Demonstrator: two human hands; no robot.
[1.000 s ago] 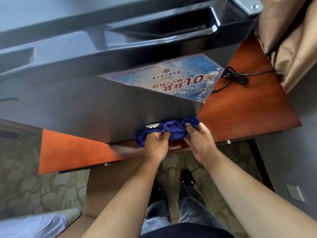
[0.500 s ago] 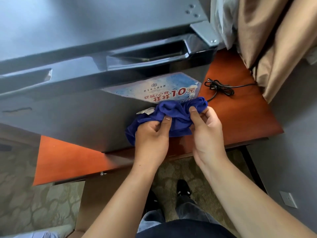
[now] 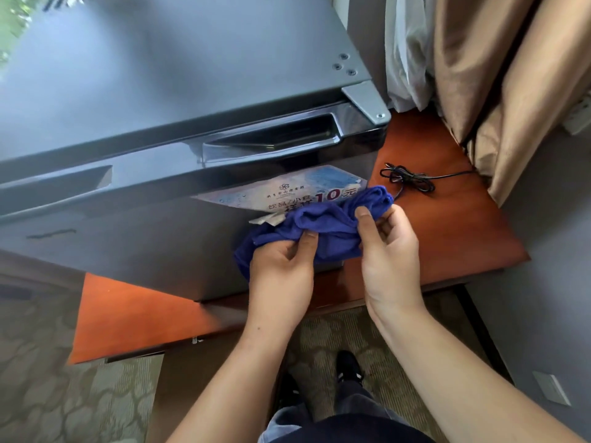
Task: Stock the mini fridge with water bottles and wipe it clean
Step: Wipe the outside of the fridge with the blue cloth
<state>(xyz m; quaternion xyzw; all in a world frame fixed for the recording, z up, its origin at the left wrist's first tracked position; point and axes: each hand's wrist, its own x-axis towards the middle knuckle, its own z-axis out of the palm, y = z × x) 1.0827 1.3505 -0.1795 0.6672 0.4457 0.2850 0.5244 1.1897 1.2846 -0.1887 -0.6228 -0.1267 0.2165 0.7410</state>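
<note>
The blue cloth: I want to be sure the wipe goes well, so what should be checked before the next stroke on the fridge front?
1. Grip on the blue cloth: ok, the left hand and the right hand both pinch it.
2. Cloth folded into a flat pad: not ok, it is bunched.
3. Fridge door shut: ok, no gap shows.
4. Price sticker stuck flat: not ok, its lower edge looks lifted beside the cloth.
5. Black cable out of the way: ok, it lies on the wooden top, right of the fridge.
6. Cloth damp: cannot tell.
</note>
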